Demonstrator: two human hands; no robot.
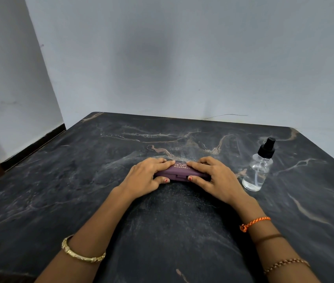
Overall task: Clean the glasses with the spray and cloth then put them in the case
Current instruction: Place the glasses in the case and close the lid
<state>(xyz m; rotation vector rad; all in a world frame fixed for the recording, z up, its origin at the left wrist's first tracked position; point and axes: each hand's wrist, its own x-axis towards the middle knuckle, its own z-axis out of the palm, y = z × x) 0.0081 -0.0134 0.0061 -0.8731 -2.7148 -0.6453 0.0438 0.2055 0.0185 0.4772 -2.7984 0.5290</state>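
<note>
Where pale walls (182,58) corner, dark marbled table (60,190) bears case (179,171).

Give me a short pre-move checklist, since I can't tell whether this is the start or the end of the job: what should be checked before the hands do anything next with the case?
1. Case lid shut: ok, it lies closed on the table.
2. Both hands on the case: ok, left hand and right hand grip its ends, thumbs at the front edge.
3. Glasses inside: cannot tell, none are in view.
4. Cloth at hand: cannot tell, none is visible.
5. Spray bottle upright and apart from the hands: ok, it stands to the right.
6. Front latch free: ok, it shows between the thumbs.
</note>
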